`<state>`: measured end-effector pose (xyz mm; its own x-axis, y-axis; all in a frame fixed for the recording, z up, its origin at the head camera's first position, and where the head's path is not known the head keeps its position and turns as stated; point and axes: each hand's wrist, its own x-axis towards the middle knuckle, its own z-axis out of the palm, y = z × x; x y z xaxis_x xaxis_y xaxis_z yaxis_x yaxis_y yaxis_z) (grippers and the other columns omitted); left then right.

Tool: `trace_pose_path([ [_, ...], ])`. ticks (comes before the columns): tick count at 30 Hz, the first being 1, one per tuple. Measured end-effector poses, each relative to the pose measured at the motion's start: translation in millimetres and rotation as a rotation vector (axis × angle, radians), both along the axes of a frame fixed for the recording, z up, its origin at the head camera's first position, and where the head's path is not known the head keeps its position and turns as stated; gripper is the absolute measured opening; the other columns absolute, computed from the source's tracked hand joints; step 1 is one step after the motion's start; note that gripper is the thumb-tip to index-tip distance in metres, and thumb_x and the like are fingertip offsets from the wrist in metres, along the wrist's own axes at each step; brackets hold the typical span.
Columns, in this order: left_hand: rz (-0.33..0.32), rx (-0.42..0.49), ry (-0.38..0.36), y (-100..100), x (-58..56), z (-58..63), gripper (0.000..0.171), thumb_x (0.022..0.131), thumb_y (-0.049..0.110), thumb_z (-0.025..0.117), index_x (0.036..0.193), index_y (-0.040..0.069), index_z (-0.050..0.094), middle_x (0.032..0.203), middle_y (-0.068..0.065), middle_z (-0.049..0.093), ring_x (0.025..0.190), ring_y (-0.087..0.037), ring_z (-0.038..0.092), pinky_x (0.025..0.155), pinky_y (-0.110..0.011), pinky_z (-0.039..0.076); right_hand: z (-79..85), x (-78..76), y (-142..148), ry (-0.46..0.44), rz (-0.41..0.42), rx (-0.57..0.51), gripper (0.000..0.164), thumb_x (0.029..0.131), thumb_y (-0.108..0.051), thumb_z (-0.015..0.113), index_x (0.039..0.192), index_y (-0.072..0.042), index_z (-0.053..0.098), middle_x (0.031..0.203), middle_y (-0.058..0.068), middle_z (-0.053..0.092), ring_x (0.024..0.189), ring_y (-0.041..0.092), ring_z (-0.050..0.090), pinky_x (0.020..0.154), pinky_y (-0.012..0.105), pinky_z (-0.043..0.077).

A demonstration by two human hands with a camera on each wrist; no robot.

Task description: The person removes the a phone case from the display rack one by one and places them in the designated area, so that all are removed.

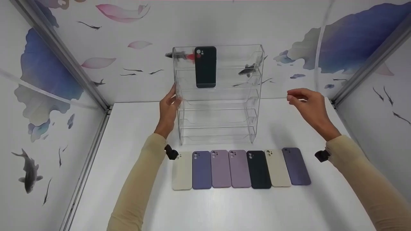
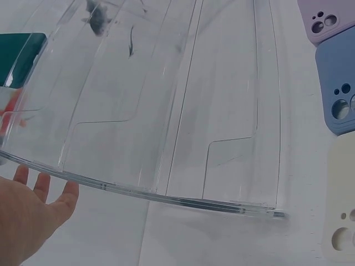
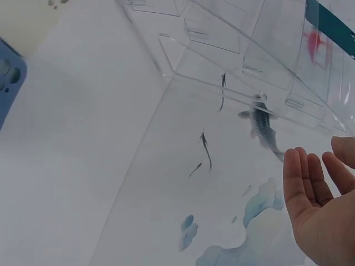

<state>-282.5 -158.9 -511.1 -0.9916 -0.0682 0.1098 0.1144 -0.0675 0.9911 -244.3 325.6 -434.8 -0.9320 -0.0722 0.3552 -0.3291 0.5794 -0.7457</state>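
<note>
A clear acrylic rack (image 1: 218, 131) with several tiers stands at the back of the white table. In its upper part a dark green phone case (image 1: 205, 69) stands upright, camera holes at the top. My left hand (image 1: 168, 110) rests its fingertips against the rack's left side panel, as the left wrist view also shows. My right hand (image 1: 308, 102) is raised in the air to the right of the rack, fingers loosely bent with nothing in them. In the right wrist view its fingers (image 3: 297, 183) appear below the rack's side edge, apart from it.
In front of the rack lies a row of phone cases: cream cases (image 1: 182, 171), a blue one (image 1: 202, 170), light purple ones (image 1: 221, 168), a dark green one (image 1: 258, 170) and a dark purple one (image 1: 297, 166). Printed walls (image 1: 128, 80) with metal-framed corners enclose the table.
</note>
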Motion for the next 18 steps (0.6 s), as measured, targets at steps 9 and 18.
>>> trace_pose_path([
  [9, 0.016, 0.008, 0.014, -1.5, 0.5, -2.0, 0.061, 0.116, 0.012, 0.058, 0.172, 0.025, 0.039, 0.175, 0.002, 0.042, 0.155, -0.03, 0.047, 0.127, -0.045, 0.04, 13.1, -14.2, -26.3, -0.004, 0.033, -0.017, 0.026, 0.108, -0.013, 0.073, 0.13, 0.001, 0.078, 0.122, 0.02, 0.075, 0.101, -0.003, 0.068, 0.092, 0.009, 0.054],
  [18, 0.003, 0.0, 0.018, 0.6, 0.3, -1.6, 0.061, 0.116, 0.015, 0.058, 0.172, 0.026, 0.038, 0.176, -0.005, 0.04, 0.154, -0.03, 0.048, 0.125, -0.042, 0.043, 21.3, -27.3, -49.4, 0.03, 0.06, 0.006, 0.025, 0.108, -0.004, 0.071, 0.13, 0.005, 0.076, 0.123, 0.025, 0.075, 0.103, -0.002, 0.067, 0.093, 0.009, 0.052],
])
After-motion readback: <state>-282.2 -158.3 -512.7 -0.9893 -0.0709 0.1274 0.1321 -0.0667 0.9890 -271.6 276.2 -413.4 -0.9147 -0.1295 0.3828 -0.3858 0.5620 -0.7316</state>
